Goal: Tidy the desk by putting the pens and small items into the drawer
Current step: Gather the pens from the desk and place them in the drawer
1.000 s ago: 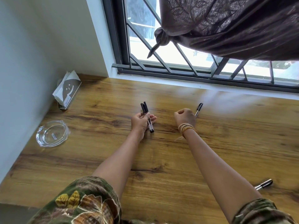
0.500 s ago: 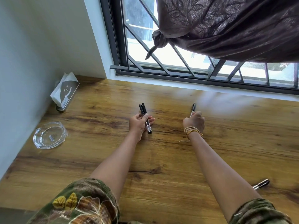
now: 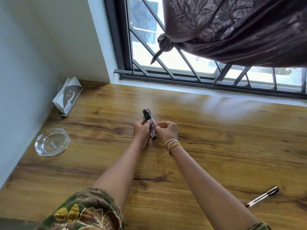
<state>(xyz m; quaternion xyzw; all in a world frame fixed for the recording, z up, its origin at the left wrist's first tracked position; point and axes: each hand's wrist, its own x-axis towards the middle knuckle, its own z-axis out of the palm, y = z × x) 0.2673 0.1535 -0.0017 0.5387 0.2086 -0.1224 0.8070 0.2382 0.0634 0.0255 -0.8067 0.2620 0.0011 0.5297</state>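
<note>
Over the middle of the wooden desk [image 3: 216, 146] my left hand [image 3: 142, 132] grips a small bundle of black-capped pens [image 3: 148, 116], caps pointing away from me. My right hand [image 3: 167, 131] has come against it and pinches one more pen at the bundle's side; the two hands touch. Another pen [image 3: 262, 196] with a black cap and clear barrel lies alone on the desk at the near right. No drawer is in view.
A clear glass ashtray [image 3: 52, 141] sits near the left wall. Behind it a tissue holder [image 3: 68, 97] leans in the corner. A barred window [image 3: 182, 63] and a knotted dark curtain [image 3: 232, 30] rise beyond the desk's far edge.
My right hand picked up the pen that lay to the right and carried it left to my left hand's bundle. The camera tilted up a little.
</note>
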